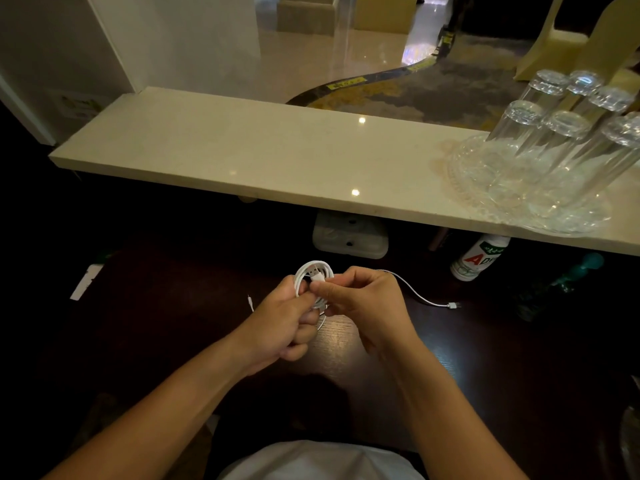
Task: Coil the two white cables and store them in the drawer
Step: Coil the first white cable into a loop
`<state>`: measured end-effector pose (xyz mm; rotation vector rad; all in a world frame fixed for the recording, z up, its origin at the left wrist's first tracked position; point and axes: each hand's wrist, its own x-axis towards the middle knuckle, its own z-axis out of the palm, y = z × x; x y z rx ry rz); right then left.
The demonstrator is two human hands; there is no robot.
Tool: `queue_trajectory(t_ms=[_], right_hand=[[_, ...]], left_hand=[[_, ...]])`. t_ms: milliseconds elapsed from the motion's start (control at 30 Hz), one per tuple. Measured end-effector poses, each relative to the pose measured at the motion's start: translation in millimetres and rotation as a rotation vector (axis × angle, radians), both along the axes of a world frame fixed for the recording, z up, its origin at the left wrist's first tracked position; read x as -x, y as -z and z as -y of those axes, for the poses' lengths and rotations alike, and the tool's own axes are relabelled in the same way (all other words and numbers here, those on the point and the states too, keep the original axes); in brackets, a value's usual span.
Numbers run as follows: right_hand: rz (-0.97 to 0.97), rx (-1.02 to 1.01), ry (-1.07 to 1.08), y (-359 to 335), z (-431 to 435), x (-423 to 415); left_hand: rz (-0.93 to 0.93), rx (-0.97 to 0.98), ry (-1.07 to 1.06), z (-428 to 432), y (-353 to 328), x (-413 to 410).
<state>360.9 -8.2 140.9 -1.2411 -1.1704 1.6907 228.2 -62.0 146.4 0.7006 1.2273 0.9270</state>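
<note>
While both hands meet over the dark desk, this is how things stand:

Left hand (289, 318): clenched around the lower side of a white cable coil (313, 282), fingers curled under, thumb pressing the loops.

Right hand (363, 303): pinching the top of the same coil, thumb and forefinger closed on the strands right beside the USB plug (316, 274) that pokes up between the two hands.

Coiled cable: held in the air between both hands, its loops rising above the left knuckles; a short tail hangs below the left hand's fingers.

Second white cable (420, 296): lying loose on the desk, trailing out from behind the right hand and ending in a small connector (453, 305) well off to the right of it.

Thin white end (250, 303): just left of the left hand, on the desk; which cable it belongs to I cannot tell.

Marble shelf (242, 157): beyond the hands, higher up.

Glass tray (478, 195): far right of the hands on that shelf, carrying upturned glasses (519, 129).

White bottle (479, 256): beyond the right hand, under the shelf edge.

Drawer: I cannot make one out from here.
</note>
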Motion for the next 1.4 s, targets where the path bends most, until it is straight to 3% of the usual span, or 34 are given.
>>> queue_trajectory(t_ms=[200,567,933,1067,1400], right_hand=[[0.002,-0.079,-0.073,-6,2,8],[-0.089,-0.153,0.049,-12,-1,5],[0.121,-0.256,-0.014,-19,-6,5],[0.112,-0.222,-0.044,-22,-12,4],[0.6,-0.327,-0.23,-38,-26,5]], left_hand=[[-0.017,-0.017,0.01,-7,-3,3],[0.2,0.038,-0.036,-17,-17,5],[0.234,0.069,-0.012,-19,-22,-2],[0.232,0.051,-0.027,-21,-23,-1],[0.03,-0.015,-0.026,-22,-9,-7]])
